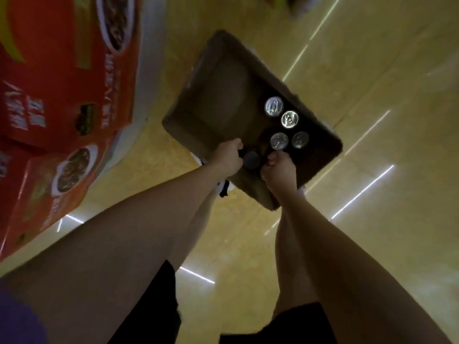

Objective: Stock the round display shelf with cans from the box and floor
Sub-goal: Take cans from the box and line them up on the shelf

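Head view, from left to right: red printed cartons (54, 78) are stacked far out to the left of the hands, on a white base (149, 65). Two bare arms are stretched down toward a brown cardboard box (218, 95) that lies on the glossy yellow floor (372, 120). The left hand (229, 158) is curled at the near rim of the box, its fingers closed; whether the rim or the dark can (251, 160) just to its right is gripped cannot be told. That dark can is seen between the two hands, touching or nearly touching both. The right hand (279, 170) is likewise curled, fingers bent at the box's near edge beside the same can; what exactly is held cannot be told through the blur. Just beyond the right hand, four silver can tops (285, 127) are seen upright inside the box, grouped at its right end: two close above the fingers and two farther off. The box's left part, beyond the left hand, is shown as bare cardboard. Black shorts (154, 306) are visible below the arms.
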The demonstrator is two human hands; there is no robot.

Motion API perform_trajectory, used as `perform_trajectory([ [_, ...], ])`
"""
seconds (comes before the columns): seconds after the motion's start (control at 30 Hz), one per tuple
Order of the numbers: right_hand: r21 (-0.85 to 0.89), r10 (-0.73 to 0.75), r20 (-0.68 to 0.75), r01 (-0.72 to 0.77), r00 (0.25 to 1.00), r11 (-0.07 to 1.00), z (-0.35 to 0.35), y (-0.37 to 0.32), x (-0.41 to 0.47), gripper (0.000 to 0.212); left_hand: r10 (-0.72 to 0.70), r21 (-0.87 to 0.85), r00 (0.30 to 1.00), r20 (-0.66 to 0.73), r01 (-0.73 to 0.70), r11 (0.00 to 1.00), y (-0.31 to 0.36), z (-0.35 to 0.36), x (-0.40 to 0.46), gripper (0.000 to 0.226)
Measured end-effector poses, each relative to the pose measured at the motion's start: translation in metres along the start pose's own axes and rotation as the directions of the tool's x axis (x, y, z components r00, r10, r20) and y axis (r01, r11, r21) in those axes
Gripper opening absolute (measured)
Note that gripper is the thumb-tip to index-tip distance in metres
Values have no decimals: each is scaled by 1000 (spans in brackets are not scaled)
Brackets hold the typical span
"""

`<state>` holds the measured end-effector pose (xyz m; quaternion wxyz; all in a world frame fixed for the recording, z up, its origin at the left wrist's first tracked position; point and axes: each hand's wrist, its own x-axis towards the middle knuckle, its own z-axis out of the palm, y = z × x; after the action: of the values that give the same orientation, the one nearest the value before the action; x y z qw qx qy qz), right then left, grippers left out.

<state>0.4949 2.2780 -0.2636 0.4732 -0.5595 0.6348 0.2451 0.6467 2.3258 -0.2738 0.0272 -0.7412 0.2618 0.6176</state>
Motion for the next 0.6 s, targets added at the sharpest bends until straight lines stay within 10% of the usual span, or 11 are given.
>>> perform_trajectory([
  [0.6,-222,284,114,-255,952,941,102,19,123,81,-130,52,991,16,128,990,-47,38,118,31],
])
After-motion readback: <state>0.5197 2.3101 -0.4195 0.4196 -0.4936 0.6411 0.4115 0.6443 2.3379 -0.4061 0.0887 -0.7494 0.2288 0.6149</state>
